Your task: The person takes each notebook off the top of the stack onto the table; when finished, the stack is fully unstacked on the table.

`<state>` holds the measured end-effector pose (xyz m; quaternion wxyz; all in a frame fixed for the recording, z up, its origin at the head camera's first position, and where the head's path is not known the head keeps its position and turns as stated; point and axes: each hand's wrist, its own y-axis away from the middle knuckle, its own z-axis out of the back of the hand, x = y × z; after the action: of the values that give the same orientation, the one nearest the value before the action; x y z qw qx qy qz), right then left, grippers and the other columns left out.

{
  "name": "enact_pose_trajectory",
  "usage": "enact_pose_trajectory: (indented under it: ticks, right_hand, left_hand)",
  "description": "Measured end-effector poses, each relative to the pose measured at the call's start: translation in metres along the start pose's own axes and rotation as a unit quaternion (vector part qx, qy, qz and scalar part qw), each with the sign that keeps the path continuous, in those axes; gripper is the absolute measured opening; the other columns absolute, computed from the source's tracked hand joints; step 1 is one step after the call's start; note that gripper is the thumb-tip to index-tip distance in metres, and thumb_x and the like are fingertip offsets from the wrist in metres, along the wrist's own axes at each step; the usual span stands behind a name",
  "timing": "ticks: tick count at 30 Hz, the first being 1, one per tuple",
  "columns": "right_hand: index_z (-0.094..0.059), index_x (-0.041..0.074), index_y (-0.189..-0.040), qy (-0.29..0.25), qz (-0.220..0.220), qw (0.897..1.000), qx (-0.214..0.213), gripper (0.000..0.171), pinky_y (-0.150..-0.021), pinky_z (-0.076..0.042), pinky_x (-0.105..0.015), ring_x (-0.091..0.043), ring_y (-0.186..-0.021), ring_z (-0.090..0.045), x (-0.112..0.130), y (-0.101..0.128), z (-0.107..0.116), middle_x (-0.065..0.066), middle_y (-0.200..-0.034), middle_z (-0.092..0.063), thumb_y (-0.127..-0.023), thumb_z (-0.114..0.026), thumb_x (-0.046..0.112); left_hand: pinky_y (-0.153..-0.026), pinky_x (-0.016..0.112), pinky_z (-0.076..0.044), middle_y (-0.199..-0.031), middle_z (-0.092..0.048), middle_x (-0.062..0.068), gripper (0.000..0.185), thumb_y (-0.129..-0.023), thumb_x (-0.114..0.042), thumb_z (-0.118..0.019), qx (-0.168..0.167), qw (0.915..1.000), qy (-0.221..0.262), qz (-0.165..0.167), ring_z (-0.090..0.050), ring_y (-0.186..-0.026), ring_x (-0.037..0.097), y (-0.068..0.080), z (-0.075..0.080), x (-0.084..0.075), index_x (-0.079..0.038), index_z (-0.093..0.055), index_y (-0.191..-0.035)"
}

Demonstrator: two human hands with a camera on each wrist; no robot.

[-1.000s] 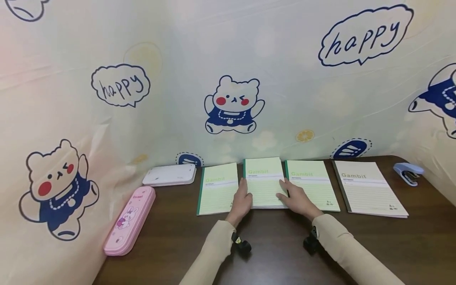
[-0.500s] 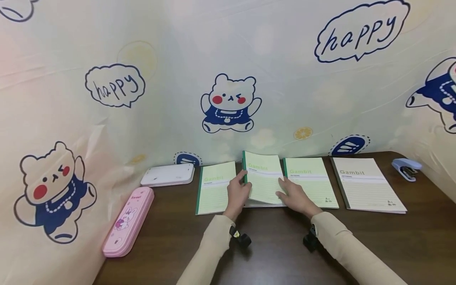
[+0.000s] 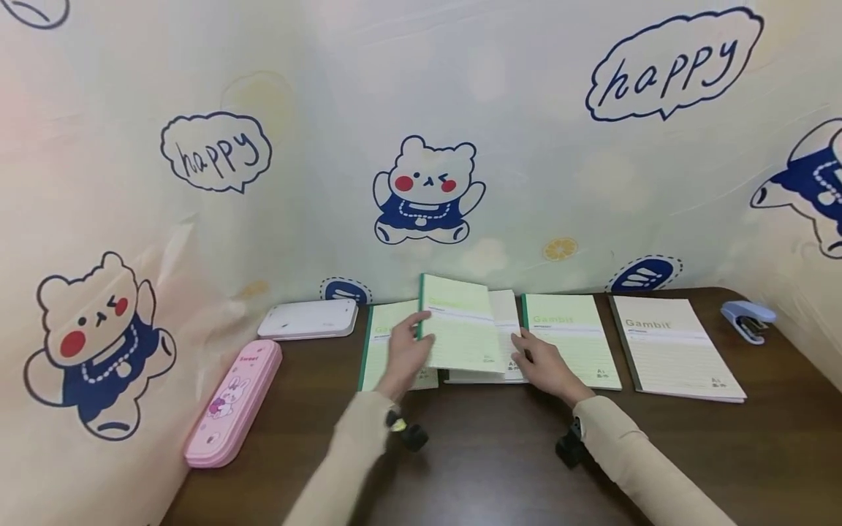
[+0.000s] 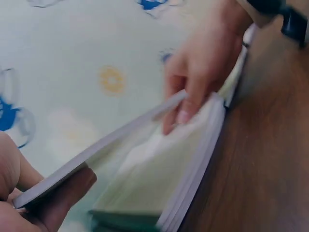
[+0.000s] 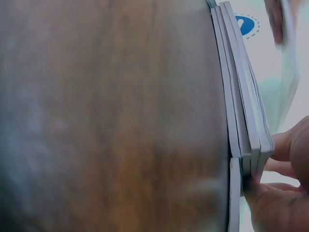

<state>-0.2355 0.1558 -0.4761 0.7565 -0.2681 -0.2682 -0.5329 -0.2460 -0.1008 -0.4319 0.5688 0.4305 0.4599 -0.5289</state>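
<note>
— Lifting the top green notebook (image 3: pixel 460 325) off its stack (image 3: pixel 506 343), is the left hand (image 3: pixel 406 354) pinching it firmly?

— Yes; thumb and fingers clamp its spine edge, and it hangs tilted above the dark table (image 3: pixel 500 467), partly over the left notebook (image 3: pixel 381 351).

— And the right hand (image 3: pixel 542 367)?

— Its fingers grasp the stack's edge, steadying what lies beneath. Best judged, the person should lift gently, hold the book level, and press down the remaining stack so nothing slides.
</note>
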Motion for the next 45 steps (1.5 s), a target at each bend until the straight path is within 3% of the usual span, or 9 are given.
enact_pose_trajectory:
  ticks: [4, 8, 13, 17, 20, 23, 29, 40, 45]
  right_hand:
    - [-0.037, -0.01, -0.143, -0.006, -0.003, 1.0, 0.009, 0.048, -0.106, -0.038, -0.056, -0.046, -0.138, -0.034, 0.002, -0.001, -0.005, -0.033, -0.153, -0.025, -0.1, -0.048, 0.011]
    - [-0.037, -0.011, -0.142, 0.002, -0.003, 1.0, 0.002, 0.048, -0.109, -0.035, -0.058, -0.047, -0.139, -0.03, 0.006, -0.002, -0.004, -0.034, -0.152, -0.025, -0.1, -0.049, 0.009]
    - [-0.035, -0.011, -0.143, 0.006, -0.01, 1.0, 0.01, 0.049, -0.11, -0.031, -0.059, -0.048, -0.141, -0.027, 0.007, -0.002, -0.001, -0.034, -0.153, -0.023, -0.1, -0.048, 0.009]
    - [-0.034, -0.011, -0.144, 0.004, -0.015, 1.0, 0.013, 0.049, -0.11, -0.03, -0.06, -0.049, -0.141, -0.025, 0.005, -0.002, 0.0, -0.035, -0.153, -0.022, -0.1, -0.047, 0.009]
    - [-0.034, -0.01, -0.144, -0.002, -0.017, 1.0, 0.015, 0.05, -0.111, -0.03, -0.06, -0.049, -0.141, -0.025, 0.003, -0.002, 0.001, -0.034, -0.153, -0.021, -0.101, -0.047, 0.01]
    - [-0.034, -0.01, -0.144, -0.005, -0.02, 1.0, 0.012, 0.05, -0.111, -0.03, -0.06, -0.049, -0.141, -0.024, 0.002, -0.001, 0.002, -0.034, -0.154, -0.021, -0.101, -0.047, 0.01]
    - [-0.035, -0.011, -0.143, 0.004, -0.005, 1.0, 0.003, 0.048, -0.11, -0.031, -0.06, -0.049, -0.14, -0.026, 0.002, -0.001, 0.001, -0.035, -0.152, -0.023, -0.1, -0.047, 0.008]
    - [-0.035, -0.011, -0.143, 0.002, -0.013, 1.0, 0.006, 0.049, -0.111, -0.03, -0.06, -0.048, -0.141, -0.025, 0.002, -0.002, 0.002, -0.034, -0.153, -0.022, -0.1, -0.047, 0.008]
    - [-0.034, -0.009, -0.145, 0.002, -0.016, 1.0, 0.015, 0.05, -0.112, -0.029, -0.059, -0.048, -0.142, -0.024, 0.001, -0.003, 0.001, -0.033, -0.154, -0.021, -0.101, -0.047, 0.009]
  left_hand:
    - [-0.054, 0.024, -0.053, -0.126, -0.06, 0.027, 0.048, -0.087, 0.006, -0.06, -0.026, 0.9994, 0.023, 0.003, -0.058, -0.063, 0.008, 0.04, 0.053, 0.005, -0.008, -0.058, -0.133]
    - [-0.063, 0.03, -0.058, -0.124, -0.063, 0.025, 0.049, -0.087, 0.006, -0.063, -0.034, 0.9988, 0.011, 0.035, -0.067, -0.071, 0.015, 0.106, 0.09, 0.017, -0.011, -0.059, -0.132]
    - [-0.063, 0.03, -0.059, -0.128, -0.061, 0.025, 0.054, -0.085, 0.002, -0.064, 0.019, 0.9956, 0.003, 0.092, -0.07, -0.071, 0.014, 0.183, 0.111, 0.032, -0.005, -0.053, -0.137]
    - [-0.069, 0.034, -0.06, -0.123, -0.064, 0.026, 0.063, -0.087, -0.005, -0.066, 0.066, 0.9863, 0.045, 0.144, -0.072, -0.079, 0.019, 0.21, 0.116, 0.048, 0.003, -0.041, -0.143]
    - [-0.071, 0.035, -0.06, -0.117, -0.066, 0.023, 0.065, -0.087, -0.009, -0.068, 0.059, 0.985, 0.019, 0.161, -0.072, -0.085, 0.023, 0.213, 0.115, 0.056, 0.002, -0.039, -0.144]
    - [-0.072, 0.034, -0.058, -0.116, -0.067, 0.019, 0.061, -0.086, -0.009, -0.07, 0.02, 0.9837, -0.114, 0.138, -0.069, -0.085, 0.02, 0.208, 0.109, 0.058, -0.005, -0.047, -0.142]
    - [-0.079, 0.041, -0.051, -0.113, -0.065, 0.014, 0.045, -0.08, -0.008, -0.075, -0.05, 0.9405, -0.334, 0.04, -0.059, -0.1, 0.028, 0.199, 0.101, 0.058, -0.011, -0.066, -0.124]
    - [-0.078, 0.041, -0.042, -0.114, -0.053, 0.022, 0.039, -0.075, -0.015, -0.078, -0.055, 0.9063, -0.419, -0.014, -0.044, -0.1, 0.033, 0.185, 0.104, 0.046, -0.011, -0.072, -0.113]
    - [-0.09, 0.058, -0.044, -0.128, -0.051, 0.025, 0.042, -0.076, -0.017, -0.079, -0.029, 0.9189, -0.383, -0.092, -0.047, -0.116, 0.042, 0.147, 0.104, 0.006, -0.012, -0.069, -0.117]
